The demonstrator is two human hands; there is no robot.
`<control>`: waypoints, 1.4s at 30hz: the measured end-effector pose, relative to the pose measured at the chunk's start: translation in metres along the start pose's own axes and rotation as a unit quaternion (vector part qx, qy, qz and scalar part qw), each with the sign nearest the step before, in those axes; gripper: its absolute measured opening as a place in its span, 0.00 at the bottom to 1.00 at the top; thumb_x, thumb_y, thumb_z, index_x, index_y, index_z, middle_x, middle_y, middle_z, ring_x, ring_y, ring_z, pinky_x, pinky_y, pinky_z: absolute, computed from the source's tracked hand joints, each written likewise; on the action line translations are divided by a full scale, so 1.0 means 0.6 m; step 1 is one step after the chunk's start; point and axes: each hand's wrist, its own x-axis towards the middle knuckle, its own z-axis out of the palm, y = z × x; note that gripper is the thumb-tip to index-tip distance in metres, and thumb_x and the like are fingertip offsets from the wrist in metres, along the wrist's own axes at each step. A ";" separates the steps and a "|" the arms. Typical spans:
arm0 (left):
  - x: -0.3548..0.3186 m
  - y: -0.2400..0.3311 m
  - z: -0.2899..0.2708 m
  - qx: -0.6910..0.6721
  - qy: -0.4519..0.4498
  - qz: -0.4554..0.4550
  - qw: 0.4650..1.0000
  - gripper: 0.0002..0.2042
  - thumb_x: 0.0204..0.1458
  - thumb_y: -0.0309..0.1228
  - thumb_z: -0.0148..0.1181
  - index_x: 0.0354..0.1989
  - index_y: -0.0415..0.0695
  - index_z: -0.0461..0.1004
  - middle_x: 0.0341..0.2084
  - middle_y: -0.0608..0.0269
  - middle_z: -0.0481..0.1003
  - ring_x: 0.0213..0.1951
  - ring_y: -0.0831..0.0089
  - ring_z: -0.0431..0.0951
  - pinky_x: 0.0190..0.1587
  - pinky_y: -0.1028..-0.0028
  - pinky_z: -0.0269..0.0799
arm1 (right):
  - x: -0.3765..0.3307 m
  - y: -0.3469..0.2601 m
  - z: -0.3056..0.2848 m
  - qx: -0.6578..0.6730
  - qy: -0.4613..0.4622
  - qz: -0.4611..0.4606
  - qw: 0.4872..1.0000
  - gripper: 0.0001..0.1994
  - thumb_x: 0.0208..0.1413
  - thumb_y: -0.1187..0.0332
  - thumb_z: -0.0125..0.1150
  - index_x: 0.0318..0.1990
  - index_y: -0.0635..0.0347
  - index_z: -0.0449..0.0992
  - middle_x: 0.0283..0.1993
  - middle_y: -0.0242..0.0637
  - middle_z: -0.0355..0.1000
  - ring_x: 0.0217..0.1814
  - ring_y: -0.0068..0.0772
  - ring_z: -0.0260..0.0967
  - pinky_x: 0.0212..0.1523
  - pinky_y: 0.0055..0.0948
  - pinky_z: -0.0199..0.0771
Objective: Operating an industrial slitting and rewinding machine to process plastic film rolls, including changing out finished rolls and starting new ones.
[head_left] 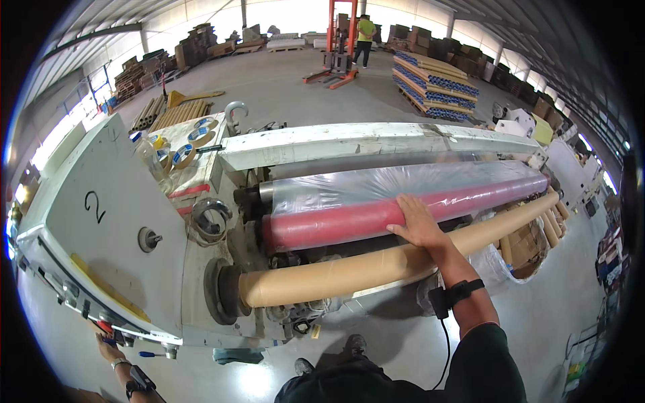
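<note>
My right hand lies open on a red roller, its fingers spread across the clear plastic film that runs over it. The film is wrinkled and stretches along the roller's far side. Below my right forearm, a long brown cardboard tube sits with its left end against a dark round chuck. At the lower left, my left hand is closed around a small blue control lever under the edge of the white machine housing. Its fingers are small and partly hidden there.
A white beam spans the machine behind the film. Tape rolls and a clear bottle stand at the left. A box of tubes sits at the right. Farther off are stacked tubes, a red lift and a person.
</note>
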 end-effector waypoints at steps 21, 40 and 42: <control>-0.412 0.161 0.254 0.131 -0.080 0.413 0.898 0.23 0.54 0.25 0.46 0.61 0.36 0.60 0.59 0.52 0.63 0.64 0.64 0.58 0.65 0.68 0.49 | -0.003 -0.018 -0.001 -0.017 -0.049 0.005 0.999 0.35 0.56 0.54 0.52 0.63 0.72 0.52 0.67 0.57 0.49 0.71 0.52 0.43 0.70 0.38 0.39; -0.389 0.189 0.282 0.094 -0.095 0.375 0.918 0.24 0.56 0.22 0.43 0.63 0.36 0.55 0.61 0.53 0.59 0.63 0.65 0.58 0.64 0.70 0.52 | -0.012 -0.018 -0.019 -0.006 -0.075 0.015 0.997 0.34 0.60 0.47 0.42 0.62 0.72 0.55 0.65 0.59 0.52 0.69 0.55 0.46 0.68 0.44 0.41; -0.376 0.189 0.275 0.094 -0.094 0.374 0.918 0.24 0.56 0.22 0.42 0.63 0.37 0.55 0.62 0.53 0.59 0.64 0.64 0.57 0.64 0.69 0.52 | -0.015 -0.021 -0.028 0.011 -0.082 0.013 0.996 0.34 0.61 0.47 0.41 0.62 0.72 0.55 0.65 0.59 0.52 0.69 0.55 0.46 0.69 0.43 0.40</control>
